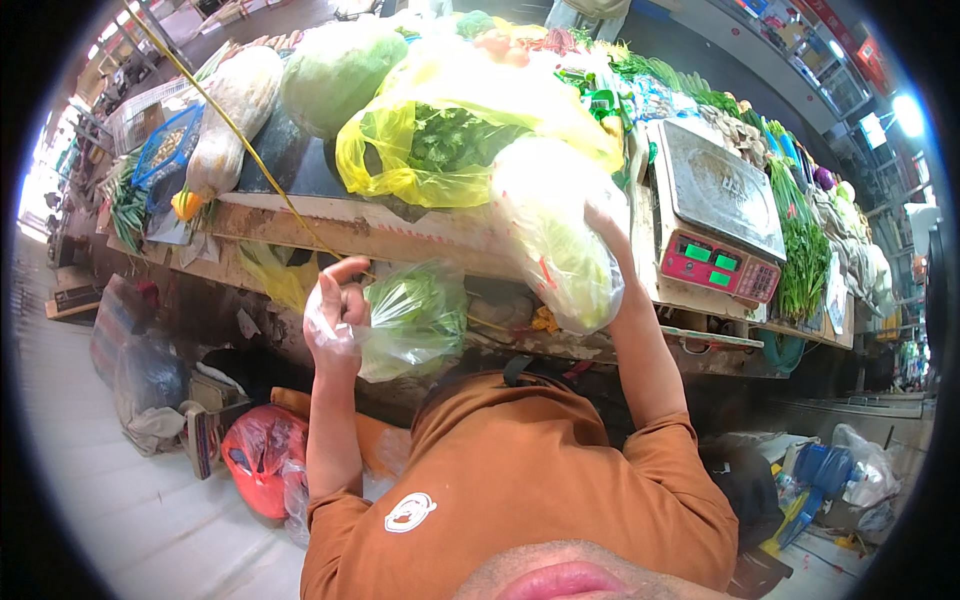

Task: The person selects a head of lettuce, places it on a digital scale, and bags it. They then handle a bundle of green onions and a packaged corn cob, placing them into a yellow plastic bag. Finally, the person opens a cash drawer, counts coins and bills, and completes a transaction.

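My left hand (339, 306) grips the gathered top of a clear plastic bag of leafy greens (412, 315), which hangs in front of the stall's edge. In my right hand (609, 238) is a napa cabbage in a clear plastic bag (564, 247), held up over the front edge; most of my fingers are hidden behind it. Just beyond the two bags, an opened yellow plastic bag (367, 154) lies on the stall with leafy herbs (457, 139) showing in its mouth. A digital scale (724, 199) with lit green displays stands right of the cabbage.
Large winter melons (341, 71) lie at the back left, near a blue basket (166, 146). A thin yellow pole (225, 124) slants across the left side. Bundled greens (799, 247) hang beside the scale. A red plastic bag (266, 454) sits low at my left. Another person (589, 16) stands beyond the stall.
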Demonstrator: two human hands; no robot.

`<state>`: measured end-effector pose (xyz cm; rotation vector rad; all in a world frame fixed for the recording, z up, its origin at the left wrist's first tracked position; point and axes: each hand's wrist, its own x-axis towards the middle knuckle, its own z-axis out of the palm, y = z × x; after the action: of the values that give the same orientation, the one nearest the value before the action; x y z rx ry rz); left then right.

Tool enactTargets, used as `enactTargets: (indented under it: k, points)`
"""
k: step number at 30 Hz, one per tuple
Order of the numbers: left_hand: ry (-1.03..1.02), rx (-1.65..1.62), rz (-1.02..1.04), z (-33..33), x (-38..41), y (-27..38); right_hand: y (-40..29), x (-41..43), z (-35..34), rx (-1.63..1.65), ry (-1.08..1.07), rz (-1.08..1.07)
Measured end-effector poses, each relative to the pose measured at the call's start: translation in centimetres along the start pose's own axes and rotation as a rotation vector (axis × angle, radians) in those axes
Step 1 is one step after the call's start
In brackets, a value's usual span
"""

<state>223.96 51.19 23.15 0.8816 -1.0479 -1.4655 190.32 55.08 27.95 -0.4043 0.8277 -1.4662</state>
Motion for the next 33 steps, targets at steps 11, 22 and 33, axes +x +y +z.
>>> enactTargets:
  k: [11, 22, 33]
  points:
    - [-0.092, 0.235, -0.053, 1.2, 14.1, 2.2, 0.2, 2.1, 2.3, 0.0, 0.036, -0.009]
    - [-0.337, 0.134, -0.109, 4.0, 8.6, 10.5, -0.6, 3.0, 5.0, -0.001, -0.013, 0.117]
    - [-0.502, -0.09, -0.214, 7.6, 8.4, 13.2, -2.9, 13.2, 4.6, -0.004, 0.286, -0.591]
